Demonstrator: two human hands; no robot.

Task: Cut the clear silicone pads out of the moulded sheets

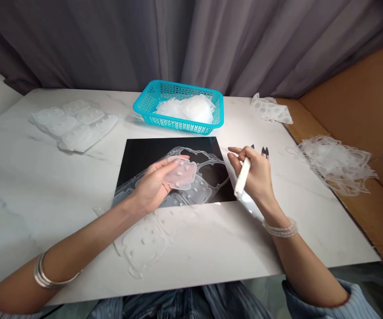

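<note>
My left hand (153, 186) is closed on a small translucent plastic piece (181, 174) with raised nubs and a wavy edge, thumb on top. It is above a black mat (148, 153). On the mat lies a clear plastic sheet (194, 193) with similar nubbed shapes and cut-out openings, partly hidden by that hand. My right hand (253, 170), just right of the mat, has a slim white-handled tool (243, 177) tucked in it; its working end is hidden. The right thumb and index finger point left toward the sheet. Another part of clear sheet (145, 241) hangs over the near tabletop.
A blue basket (178, 125) behind the mat holds whitish translucent pieces (191, 108). Stacked nubbed sheets (75, 124) lie at left. Plastic scraps (339, 164) lie at right by a cardboard box (360, 97), more sheets (271, 109) behind. Dark pointed tips (265, 153) show beyond my right hand.
</note>
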